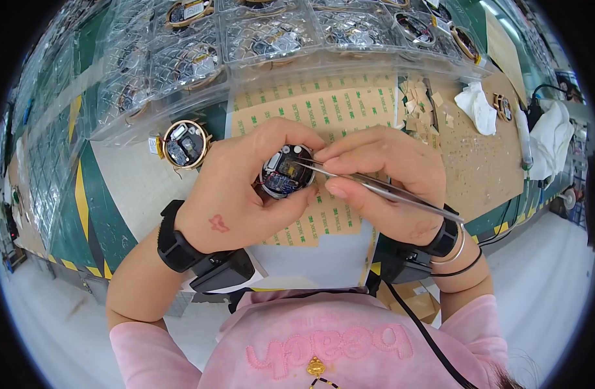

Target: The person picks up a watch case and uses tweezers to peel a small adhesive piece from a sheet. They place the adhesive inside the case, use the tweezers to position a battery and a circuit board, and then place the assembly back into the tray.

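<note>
My left hand (239,194) is wrapped around a small round electronic module (284,176) with a dark circuit board inside, holding it above the bench. My right hand (382,178) pinches a pair of metal tweezers (382,189), whose tips reach into the module's open face. Both wrists wear black straps with small black boxes. A second round module with a gold-coloured rim (184,144) lies on the bench just left of my left hand.
Clear plastic trays (181,65) holding more round modules line the back and left. A tan sheet of adhesive backing paper (323,113) lies under my hands. Peeled paper scraps (422,107), white cloths (478,107) and another gold-rimmed part (503,107) sit to the right.
</note>
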